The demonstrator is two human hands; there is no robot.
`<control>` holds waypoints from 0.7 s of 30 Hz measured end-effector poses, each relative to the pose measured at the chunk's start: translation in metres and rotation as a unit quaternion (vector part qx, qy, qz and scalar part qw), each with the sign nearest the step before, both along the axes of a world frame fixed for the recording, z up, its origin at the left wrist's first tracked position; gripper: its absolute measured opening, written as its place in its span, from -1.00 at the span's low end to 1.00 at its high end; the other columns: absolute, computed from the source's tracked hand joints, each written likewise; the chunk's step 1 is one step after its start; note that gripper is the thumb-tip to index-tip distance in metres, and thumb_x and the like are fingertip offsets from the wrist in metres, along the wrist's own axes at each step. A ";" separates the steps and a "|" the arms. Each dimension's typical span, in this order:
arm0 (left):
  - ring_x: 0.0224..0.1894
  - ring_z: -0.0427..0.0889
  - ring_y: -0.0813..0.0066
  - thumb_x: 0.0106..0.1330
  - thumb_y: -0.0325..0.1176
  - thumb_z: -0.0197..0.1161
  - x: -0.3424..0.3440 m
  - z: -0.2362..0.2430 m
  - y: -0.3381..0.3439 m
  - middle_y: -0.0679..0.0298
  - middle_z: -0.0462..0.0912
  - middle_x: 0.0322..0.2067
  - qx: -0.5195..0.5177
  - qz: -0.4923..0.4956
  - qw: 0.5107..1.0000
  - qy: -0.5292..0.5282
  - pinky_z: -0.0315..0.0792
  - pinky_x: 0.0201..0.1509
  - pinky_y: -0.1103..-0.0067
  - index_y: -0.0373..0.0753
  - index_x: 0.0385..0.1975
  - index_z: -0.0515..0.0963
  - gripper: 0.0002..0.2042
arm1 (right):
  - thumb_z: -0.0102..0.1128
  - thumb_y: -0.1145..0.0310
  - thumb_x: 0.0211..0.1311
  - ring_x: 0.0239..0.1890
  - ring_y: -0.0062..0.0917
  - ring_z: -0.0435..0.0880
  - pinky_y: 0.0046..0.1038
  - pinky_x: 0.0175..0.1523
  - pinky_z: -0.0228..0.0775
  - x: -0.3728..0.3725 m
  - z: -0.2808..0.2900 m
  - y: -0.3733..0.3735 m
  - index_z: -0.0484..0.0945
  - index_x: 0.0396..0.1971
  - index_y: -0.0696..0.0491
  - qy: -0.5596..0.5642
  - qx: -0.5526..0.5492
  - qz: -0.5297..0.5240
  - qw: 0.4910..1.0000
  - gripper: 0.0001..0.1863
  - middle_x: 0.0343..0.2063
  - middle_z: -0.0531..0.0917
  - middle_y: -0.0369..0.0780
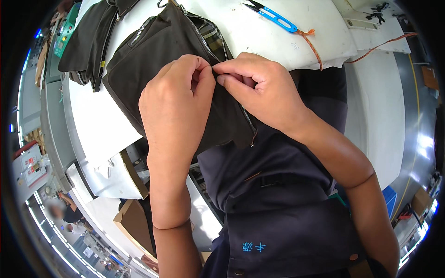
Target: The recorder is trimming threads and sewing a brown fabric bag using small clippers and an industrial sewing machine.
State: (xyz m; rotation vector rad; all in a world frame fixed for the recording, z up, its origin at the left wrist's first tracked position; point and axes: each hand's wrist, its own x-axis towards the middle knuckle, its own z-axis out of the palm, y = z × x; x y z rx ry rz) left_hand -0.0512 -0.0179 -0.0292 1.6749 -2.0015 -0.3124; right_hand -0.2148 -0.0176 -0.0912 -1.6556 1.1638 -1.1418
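A dark brown fabric bag lies before me, its long metal zipper partly undone, with plaid lining showing in the gap. Over the zipper line, the fingertips of my two hands nearly meet. My left hand is closed in a pinch from the left. From the right, my right hand pinches with thumb and forefinger. Whatever lies between the fingertips is too small to make out. Lower down, the zipper's end hangs near my apron.
Blue thread snips, tied to an orange cord, rest on the white work surface at the far right. Another dark bag lies at the far left. An open cardboard box stands lower left. People work in the left background.
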 end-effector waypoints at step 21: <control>-0.41 0.71 0.64 0.37 -0.39 0.44 0.000 -0.004 0.006 0.18 0.74 -0.37 0.133 0.087 0.957 0.242 0.53 -0.37 0.65 -0.40 -0.17 0.63 -0.79 | 0.35 0.49 0.19 -0.42 -0.24 0.66 -0.27 -0.28 0.47 -0.002 -0.011 0.003 0.74 -0.24 0.12 0.011 -0.142 0.024 0.989 -0.86 -0.43 0.68 -0.18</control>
